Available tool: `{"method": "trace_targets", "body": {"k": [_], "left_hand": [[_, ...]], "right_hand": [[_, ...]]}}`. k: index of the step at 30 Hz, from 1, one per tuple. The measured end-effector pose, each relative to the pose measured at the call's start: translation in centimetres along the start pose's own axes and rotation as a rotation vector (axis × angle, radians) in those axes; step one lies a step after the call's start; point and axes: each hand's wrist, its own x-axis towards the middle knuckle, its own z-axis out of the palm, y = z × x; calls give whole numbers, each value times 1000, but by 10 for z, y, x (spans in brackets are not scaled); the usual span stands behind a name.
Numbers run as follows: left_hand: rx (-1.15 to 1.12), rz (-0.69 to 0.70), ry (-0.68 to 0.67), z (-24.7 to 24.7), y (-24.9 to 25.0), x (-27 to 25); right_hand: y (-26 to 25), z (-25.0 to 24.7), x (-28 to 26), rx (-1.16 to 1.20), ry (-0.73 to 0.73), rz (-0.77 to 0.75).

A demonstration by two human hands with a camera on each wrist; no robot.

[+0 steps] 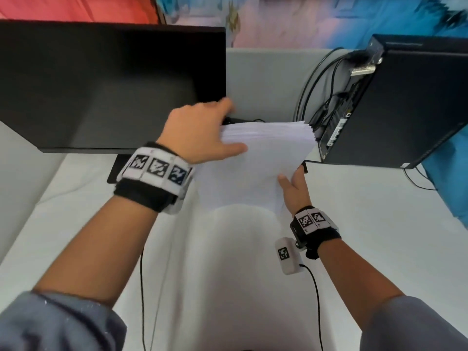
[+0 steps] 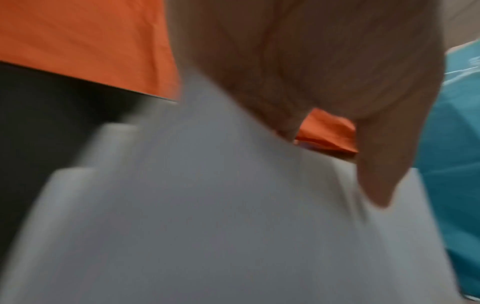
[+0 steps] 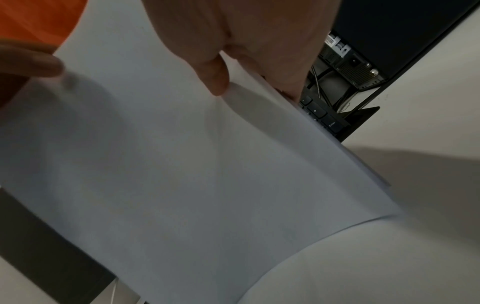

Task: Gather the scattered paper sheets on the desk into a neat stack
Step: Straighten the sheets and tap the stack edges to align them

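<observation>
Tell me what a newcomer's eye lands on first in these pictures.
First, the white sheaf of paper sheets at centre, held above the white desk by the left hand on its left side and the right hand on its right edge. Behind stand a black flat monitor, left, and a black computer case, right.

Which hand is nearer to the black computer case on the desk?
Right. The right hand holds the paper stack at its right edge, just beside the computer case. The left hand holds the stack's far-left corner, by the monitor.
</observation>
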Motion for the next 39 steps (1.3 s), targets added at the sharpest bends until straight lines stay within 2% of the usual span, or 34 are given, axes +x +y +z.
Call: {"method": "trace_targets", "body": {"k": [2,5,11,17,20,23,26,28,29,31,33,35,37,39], "left_hand": [[157,129,-102,0,20,15],[187,166,-212,14,47,25],[177,201,-203,27,58,25],[177,227,-286,18,51,28],[27,144,-274,6,34,27],[-401,-2,-189,-1,-4,21],[-832,-173,-183,19,-35,2],[-1041,-259,-163,44,-44,-15],[-1116,-308,-134,57,-46,-23],[-1193,-430,-16,84,-42,-42],[-1175,-538,132,108,-33,-59],[-1152,-677,226,128,-22,-76],[-1119,-794,243,146,-16,-90],[-1085,-808,208,157,-12,-100]], "right_hand": [[1,0,0,8,-4,12],[4,1,2,20,-2,16],[2,1,-1,91,-12,-6],[5,0,-1,55,-14,-25],[16,-10,-1,8,131,5],[26,-30,-2,225,247,194],[18,-43,-1,440,96,231],[4,-45,2,409,23,182],[-4,-46,4,324,45,147],[-16,-46,8,125,116,53],[-21,-44,8,17,138,-44],[-17,-39,4,-49,143,-92],[-7,-34,-2,-98,134,-82],[5,-31,-9,-105,118,-34]]}}
